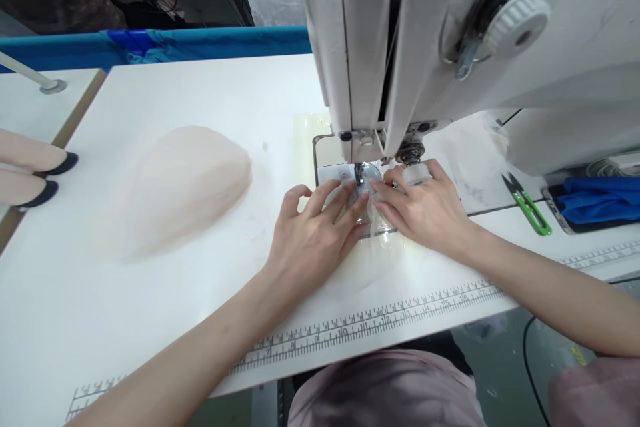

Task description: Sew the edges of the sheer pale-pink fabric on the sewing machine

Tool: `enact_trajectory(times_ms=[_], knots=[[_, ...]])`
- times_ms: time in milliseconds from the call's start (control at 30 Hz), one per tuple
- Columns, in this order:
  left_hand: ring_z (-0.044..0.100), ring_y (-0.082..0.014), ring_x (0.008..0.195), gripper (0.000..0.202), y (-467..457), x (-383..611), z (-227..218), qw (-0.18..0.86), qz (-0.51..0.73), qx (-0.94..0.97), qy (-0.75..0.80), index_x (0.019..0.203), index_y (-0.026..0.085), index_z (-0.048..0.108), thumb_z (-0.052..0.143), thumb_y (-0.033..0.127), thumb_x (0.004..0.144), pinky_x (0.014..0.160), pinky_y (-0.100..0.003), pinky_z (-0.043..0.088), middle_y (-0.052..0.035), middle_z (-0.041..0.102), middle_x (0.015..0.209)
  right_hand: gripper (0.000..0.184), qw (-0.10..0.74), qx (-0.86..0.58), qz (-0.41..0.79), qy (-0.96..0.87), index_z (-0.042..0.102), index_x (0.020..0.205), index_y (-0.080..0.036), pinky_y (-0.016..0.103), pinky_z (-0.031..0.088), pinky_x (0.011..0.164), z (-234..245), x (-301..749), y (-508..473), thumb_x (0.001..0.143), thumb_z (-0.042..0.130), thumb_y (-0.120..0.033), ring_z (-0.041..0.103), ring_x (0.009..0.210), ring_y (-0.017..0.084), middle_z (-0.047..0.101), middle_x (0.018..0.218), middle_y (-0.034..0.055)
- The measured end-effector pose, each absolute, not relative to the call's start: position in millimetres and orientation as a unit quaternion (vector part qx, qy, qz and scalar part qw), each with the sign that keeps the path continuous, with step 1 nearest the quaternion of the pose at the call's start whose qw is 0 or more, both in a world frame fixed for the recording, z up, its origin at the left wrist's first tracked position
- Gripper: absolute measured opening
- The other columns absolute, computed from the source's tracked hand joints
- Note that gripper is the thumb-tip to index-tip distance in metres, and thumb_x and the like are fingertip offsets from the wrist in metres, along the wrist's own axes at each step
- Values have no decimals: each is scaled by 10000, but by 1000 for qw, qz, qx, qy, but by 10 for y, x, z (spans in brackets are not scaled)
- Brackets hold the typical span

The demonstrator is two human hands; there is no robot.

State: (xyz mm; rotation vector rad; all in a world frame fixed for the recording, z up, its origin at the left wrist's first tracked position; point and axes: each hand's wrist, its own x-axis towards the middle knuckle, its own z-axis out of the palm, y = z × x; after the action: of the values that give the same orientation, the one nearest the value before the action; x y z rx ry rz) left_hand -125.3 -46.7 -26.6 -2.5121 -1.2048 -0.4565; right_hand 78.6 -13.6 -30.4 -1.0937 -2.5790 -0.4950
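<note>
A white sewing machine (450, 40) stands over the table, its needle and presser foot (361, 177) above a metal plate. A thin, sheer pale piece of fabric (373, 260) lies under the foot and trails toward me. My left hand (315, 240) rests flat on it, fingers stretched out toward the foot. My right hand (425, 210) lies on the right side of the foot, fingers curled and pressing the fabric close to the needle.
A heap of pale pink sheer fabric (175, 190) lies on the white table (150, 100) to the left. Green thread snips (529, 207) and a phone under blue cloth (595, 207) sit at the right. A printed ruler (370, 327) runs along the front edge.
</note>
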Motion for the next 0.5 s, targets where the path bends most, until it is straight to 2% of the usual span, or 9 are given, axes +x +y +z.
enact_trajectory(times_ms=[367,500], knots=[[555,-279,1195,316,-460,-1260,-249,128,-153,-881,-429,1242,220,595,525,289,942,880,-457,383,-82,618,1298,292,129,-391,-163,-896,669,1096,-149,381,309,827,-277,805,-134,976,434,-274,549,967,236,667,1082,97],[622,-262,1028,260,-511,-1269,-184,166,-164,-880,-414,1162,231,631,574,280,913,824,-429,389,-41,675,1214,254,153,-374,-154,-902,672,1087,-157,366,321,812,-241,833,-151,956,480,-259,556,917,213,690,1033,64]])
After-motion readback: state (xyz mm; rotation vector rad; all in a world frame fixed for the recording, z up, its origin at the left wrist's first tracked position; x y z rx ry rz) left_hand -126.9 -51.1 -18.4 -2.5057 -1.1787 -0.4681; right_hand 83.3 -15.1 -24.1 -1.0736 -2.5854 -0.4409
